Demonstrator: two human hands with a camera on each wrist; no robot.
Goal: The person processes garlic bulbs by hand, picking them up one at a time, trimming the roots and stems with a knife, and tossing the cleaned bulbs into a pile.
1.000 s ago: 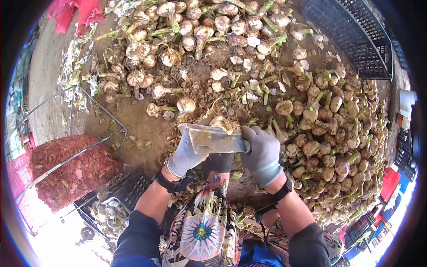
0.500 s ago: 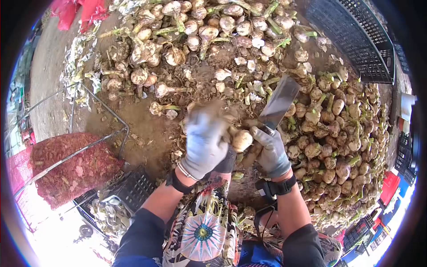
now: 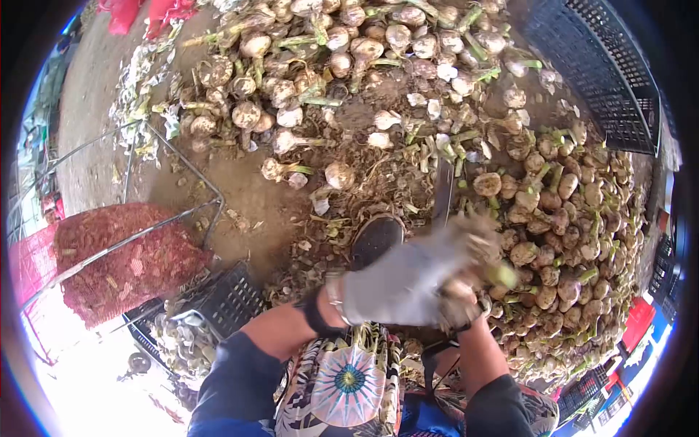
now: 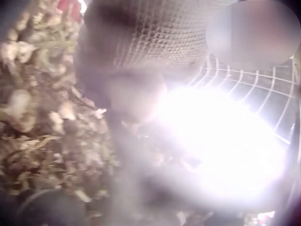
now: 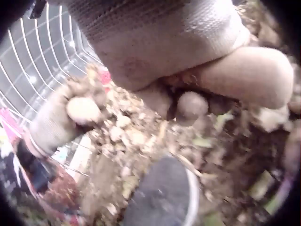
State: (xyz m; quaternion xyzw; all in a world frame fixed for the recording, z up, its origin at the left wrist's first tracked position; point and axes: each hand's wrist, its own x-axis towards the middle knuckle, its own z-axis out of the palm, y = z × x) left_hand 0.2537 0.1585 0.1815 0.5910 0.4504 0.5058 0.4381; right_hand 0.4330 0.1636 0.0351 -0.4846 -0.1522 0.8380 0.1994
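By the left edge of the earthy garlic heap (image 3: 568, 247), I see a grey-gloved left hand (image 3: 408, 280), fingers curled round a pale, round garlic bulb (image 5: 83, 110), and a grey-gloved right hand (image 5: 178, 52) gripping a flat metal knife (image 3: 443, 191).

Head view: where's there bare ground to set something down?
A mostly bare brown soil patch lies between the metal frame and the litter beside the shoe; paler ground shows left of the white peelings. It's crowded at the right-hand garlic pile and among the bulbs along the top.
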